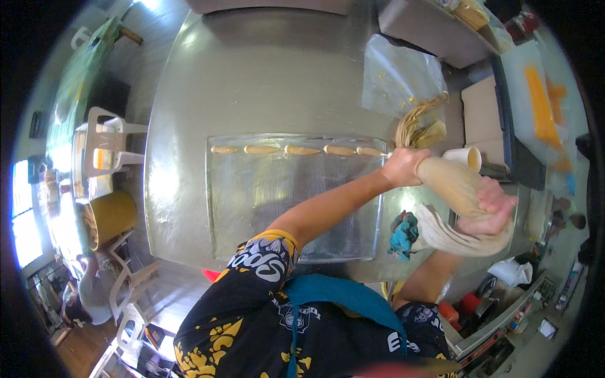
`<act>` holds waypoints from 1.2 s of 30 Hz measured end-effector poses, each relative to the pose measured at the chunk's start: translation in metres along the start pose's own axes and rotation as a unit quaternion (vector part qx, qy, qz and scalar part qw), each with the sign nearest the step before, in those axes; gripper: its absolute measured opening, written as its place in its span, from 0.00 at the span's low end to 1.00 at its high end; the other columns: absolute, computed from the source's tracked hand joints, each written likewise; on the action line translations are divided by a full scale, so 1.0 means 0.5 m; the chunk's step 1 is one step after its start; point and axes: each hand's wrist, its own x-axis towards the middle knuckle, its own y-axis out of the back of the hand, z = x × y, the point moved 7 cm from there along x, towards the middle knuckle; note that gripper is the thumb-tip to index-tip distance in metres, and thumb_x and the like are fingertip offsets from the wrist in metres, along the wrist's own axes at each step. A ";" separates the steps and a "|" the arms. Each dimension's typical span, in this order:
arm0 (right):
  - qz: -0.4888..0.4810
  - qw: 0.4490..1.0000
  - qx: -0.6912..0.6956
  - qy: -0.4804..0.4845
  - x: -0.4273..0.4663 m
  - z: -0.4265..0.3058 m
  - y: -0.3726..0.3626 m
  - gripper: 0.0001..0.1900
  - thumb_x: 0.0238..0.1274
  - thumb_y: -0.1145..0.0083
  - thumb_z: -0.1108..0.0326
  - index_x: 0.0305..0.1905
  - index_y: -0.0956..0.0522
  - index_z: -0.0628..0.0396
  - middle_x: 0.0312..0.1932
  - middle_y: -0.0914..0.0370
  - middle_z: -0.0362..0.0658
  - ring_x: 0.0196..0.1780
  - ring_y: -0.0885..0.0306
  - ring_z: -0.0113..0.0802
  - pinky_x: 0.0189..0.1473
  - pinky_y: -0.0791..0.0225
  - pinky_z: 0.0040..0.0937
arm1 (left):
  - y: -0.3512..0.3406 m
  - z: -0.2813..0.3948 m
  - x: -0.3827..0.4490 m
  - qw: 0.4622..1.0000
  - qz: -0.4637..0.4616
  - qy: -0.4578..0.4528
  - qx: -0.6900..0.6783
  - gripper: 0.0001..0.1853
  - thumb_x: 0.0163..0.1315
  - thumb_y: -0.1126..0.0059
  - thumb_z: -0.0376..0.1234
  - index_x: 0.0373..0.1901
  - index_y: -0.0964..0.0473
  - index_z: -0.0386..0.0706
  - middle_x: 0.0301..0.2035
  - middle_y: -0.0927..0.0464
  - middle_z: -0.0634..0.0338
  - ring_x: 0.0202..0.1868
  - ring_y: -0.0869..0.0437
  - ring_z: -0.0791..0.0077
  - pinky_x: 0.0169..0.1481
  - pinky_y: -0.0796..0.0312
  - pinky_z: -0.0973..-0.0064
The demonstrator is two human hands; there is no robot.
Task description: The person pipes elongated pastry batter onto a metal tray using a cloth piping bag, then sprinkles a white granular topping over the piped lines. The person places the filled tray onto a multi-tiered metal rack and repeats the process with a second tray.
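Both my hands grip a filled cloth piping bag (446, 182) that slants over the right side of the table. My left hand (404, 166) is closed around its lower end, with the tip at the right rim of a metal baking tray (293, 217). My right hand (489, 205) clenches the upper end, and the bag's loose cloth tail (444, 238) hangs below it. Several short, pale piped strips of batter (302, 150) lie in a row along the tray's far edge. The last strip almost meets the bag's tip.
A crumpled teal cloth (403, 236) lies right of the tray. Beyond my left hand are a bunched brownish cloth (418, 125), a clear plastic sheet (394, 71) and a white cup (465, 158). Boxes (435, 30) line the far right. A white plastic chair (101, 141) stands left.
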 end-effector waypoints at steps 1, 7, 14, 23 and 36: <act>-0.030 0.998 0.047 -0.006 0.000 -0.030 -0.019 0.24 0.71 0.64 0.52 0.16 0.41 0.44 0.12 0.44 0.34 0.23 0.42 0.30 0.41 0.41 0.35 | 0.018 0.023 0.003 1.000 0.001 -0.002 -0.001 0.16 0.40 0.33 0.38 0.30 0.25 0.44 0.22 0.23 0.51 0.27 0.19 0.52 0.33 0.26 0.60; 0.040 0.987 0.119 -0.101 -0.081 -0.058 -0.171 0.26 0.73 0.68 0.48 0.16 0.42 0.44 0.14 0.41 0.34 0.29 0.31 0.35 0.55 0.37 0.46 | 0.261 0.093 -0.051 0.993 -0.008 0.023 0.119 0.17 0.40 0.33 0.39 0.32 0.26 0.44 0.24 0.23 0.52 0.30 0.19 0.53 0.34 0.27 0.59; -0.172 0.953 0.180 -0.176 -0.276 0.069 -0.446 0.24 0.72 0.64 0.51 0.16 0.41 0.44 0.10 0.44 0.33 0.21 0.41 0.27 0.51 0.38 0.37 | 0.594 0.059 -0.226 0.961 0.092 0.095 0.241 0.16 0.38 0.32 0.36 0.27 0.30 0.44 0.22 0.23 0.53 0.28 0.19 0.53 0.34 0.28 0.60; -0.275 0.926 0.178 -0.189 -0.389 0.146 -0.580 0.26 0.72 0.63 0.52 0.14 0.42 0.45 0.06 0.46 0.35 0.16 0.47 0.26 0.40 0.42 0.31 | 0.702 -0.027 -0.326 0.945 0.105 0.162 0.263 0.18 0.35 0.29 0.36 0.28 0.28 0.43 0.22 0.23 0.52 0.29 0.20 0.50 0.35 0.28 0.60; -0.237 0.953 0.128 -0.136 -0.322 0.086 -0.509 0.25 0.72 0.64 0.54 0.15 0.42 0.44 0.07 0.46 0.34 0.16 0.47 0.26 0.37 0.43 0.31 | 0.581 -0.028 -0.275 0.969 0.107 0.147 0.167 0.18 0.36 0.29 0.38 0.28 0.27 0.44 0.25 0.22 0.51 0.31 0.19 0.51 0.35 0.28 0.61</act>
